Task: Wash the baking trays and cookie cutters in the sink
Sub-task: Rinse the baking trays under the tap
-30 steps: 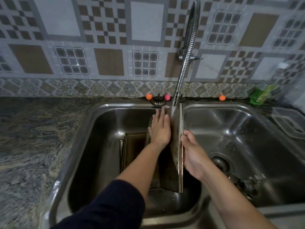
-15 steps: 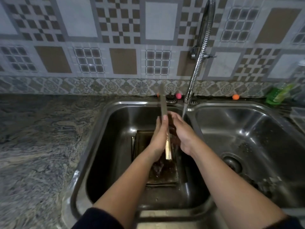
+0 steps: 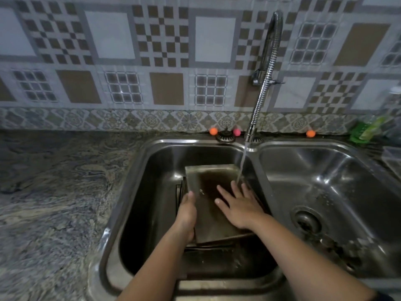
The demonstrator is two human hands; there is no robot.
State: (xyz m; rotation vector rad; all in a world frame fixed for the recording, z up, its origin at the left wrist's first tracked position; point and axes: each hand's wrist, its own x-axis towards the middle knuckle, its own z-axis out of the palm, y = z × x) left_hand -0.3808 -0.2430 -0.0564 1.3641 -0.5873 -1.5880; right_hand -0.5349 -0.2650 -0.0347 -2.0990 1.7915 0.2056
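Note:
A dark, stained baking tray lies face up and tilted in the left basin of the steel sink. My left hand grips its left edge, thumb on top. My right hand rests flat on the tray's right half with fingers spread. Water runs from the flexible spring faucet onto the tray just beyond my right fingertips. Another tray shows as dark edges beneath, mostly hidden. No cookie cutters are visible.
The right basin holds a drain and some dark debris. A green bottle and a clear plastic container sit at the far right. Small orange and pink balls line the back ledge. A granite counter spreads left.
The tray, held upright on its edge between both hands before, now lies flat and face up. My right hand has moved onto its surface, and my left hand holds its left edge.

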